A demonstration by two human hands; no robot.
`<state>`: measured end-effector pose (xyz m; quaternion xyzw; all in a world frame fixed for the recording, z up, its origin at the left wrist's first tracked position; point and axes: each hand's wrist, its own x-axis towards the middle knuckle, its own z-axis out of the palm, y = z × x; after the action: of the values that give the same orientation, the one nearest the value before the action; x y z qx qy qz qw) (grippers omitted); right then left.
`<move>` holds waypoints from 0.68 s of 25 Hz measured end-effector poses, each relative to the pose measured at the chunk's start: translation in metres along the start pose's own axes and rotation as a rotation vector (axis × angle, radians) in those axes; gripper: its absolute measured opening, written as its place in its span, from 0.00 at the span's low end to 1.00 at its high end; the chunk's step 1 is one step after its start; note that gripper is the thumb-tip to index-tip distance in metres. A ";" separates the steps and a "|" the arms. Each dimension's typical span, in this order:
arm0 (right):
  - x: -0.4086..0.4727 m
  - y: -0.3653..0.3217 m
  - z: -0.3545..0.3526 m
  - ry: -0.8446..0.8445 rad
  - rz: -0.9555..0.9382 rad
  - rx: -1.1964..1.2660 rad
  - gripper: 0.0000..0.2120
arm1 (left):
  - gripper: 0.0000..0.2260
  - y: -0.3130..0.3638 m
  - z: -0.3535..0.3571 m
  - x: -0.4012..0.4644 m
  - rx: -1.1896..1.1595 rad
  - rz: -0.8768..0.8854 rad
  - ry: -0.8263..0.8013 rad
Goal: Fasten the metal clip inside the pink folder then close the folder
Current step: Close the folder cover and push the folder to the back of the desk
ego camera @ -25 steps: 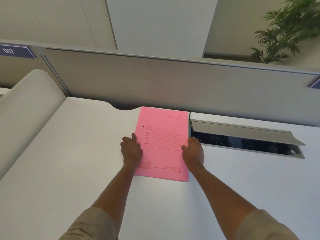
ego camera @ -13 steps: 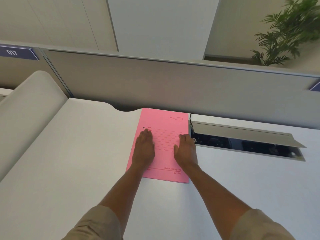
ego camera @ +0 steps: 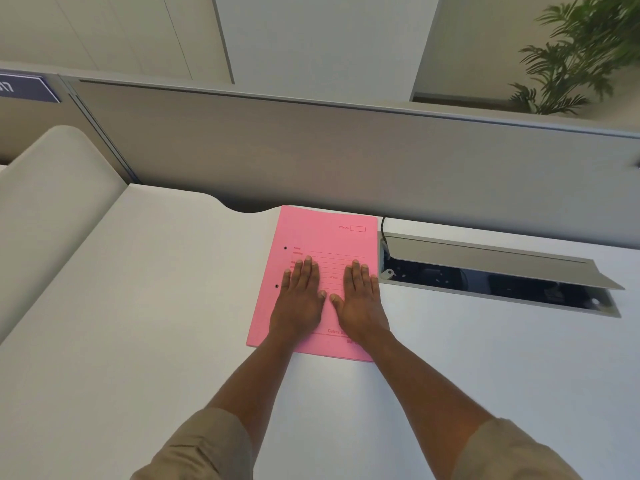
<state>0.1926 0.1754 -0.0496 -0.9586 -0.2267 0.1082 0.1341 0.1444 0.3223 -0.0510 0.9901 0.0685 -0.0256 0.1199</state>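
The pink folder point(ego camera: 322, 237) lies closed and flat on the white desk point(ego camera: 145, 306), its printed cover up and two small black holes near its left edge. My left hand point(ego camera: 299, 299) rests palm down on the lower left of the cover, fingers stretched out flat. Beside it, my right hand point(ego camera: 360, 299) lies palm down on the lower right, thumbs almost touching. Neither hand grips anything. The metal clip is hidden inside the folder.
An open cable tray point(ego camera: 491, 282) with a raised grey lid is sunk into the desk just right of the folder. A grey partition point(ego camera: 346, 161) runs along the desk's far edge. A rounded white panel point(ego camera: 45, 209) rises at the left. A plant point(ego camera: 581, 53) stands beyond.
Both hands moved from the folder's side edges onto its cover, then slid slightly toward me, and now lie flat side by side. The folder has stayed closed.
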 end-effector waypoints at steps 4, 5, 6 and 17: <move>-0.001 0.001 0.003 0.037 -0.006 -0.026 0.35 | 0.29 -0.001 0.005 -0.001 0.027 0.010 0.041; -0.001 0.000 0.003 0.041 -0.003 -0.035 0.35 | 0.29 -0.001 0.005 -0.001 0.029 0.009 0.052; -0.001 0.000 0.003 0.043 0.001 -0.040 0.35 | 0.29 -0.001 0.006 -0.001 0.026 0.009 0.063; 0.000 -0.001 0.005 0.054 0.010 -0.073 0.35 | 0.31 0.000 0.006 0.000 0.045 0.012 0.051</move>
<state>0.1906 0.1768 -0.0540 -0.9666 -0.2220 0.0745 0.1045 0.1440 0.3211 -0.0573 0.9932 0.0649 -0.0013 0.0961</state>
